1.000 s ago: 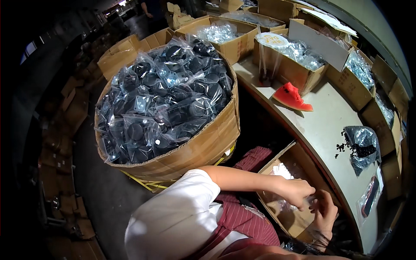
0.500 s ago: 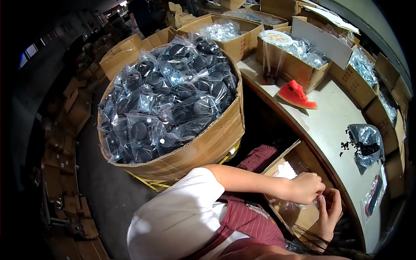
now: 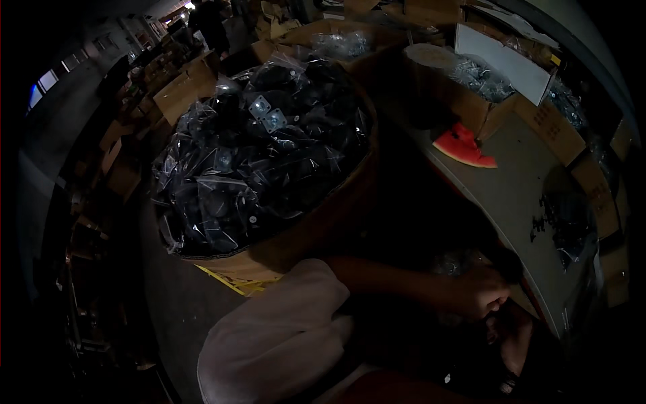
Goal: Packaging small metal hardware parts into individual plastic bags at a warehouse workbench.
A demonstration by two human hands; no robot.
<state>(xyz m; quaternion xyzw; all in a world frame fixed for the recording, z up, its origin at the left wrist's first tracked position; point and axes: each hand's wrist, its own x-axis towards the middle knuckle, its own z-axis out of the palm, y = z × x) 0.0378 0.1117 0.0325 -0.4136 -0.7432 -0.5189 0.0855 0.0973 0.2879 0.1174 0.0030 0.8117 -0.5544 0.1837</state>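
A distant person (image 3: 210, 28) has shifted left; the scene has darkened.
Bagged parts (image 3: 269, 155) glint in the large carton (image 3: 235, 268); clear plastic (image 3: 457, 262) shows just beyond the curled left hand (image 3: 481, 293); the right hand (image 3: 513, 338) is dim below. I cannot tell either's grip.

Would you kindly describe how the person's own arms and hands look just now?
The left arm wears a loose, pale short sleeve and is bare below it. The left hand and right hand appear gloveless; deep shadow hides finer detail.
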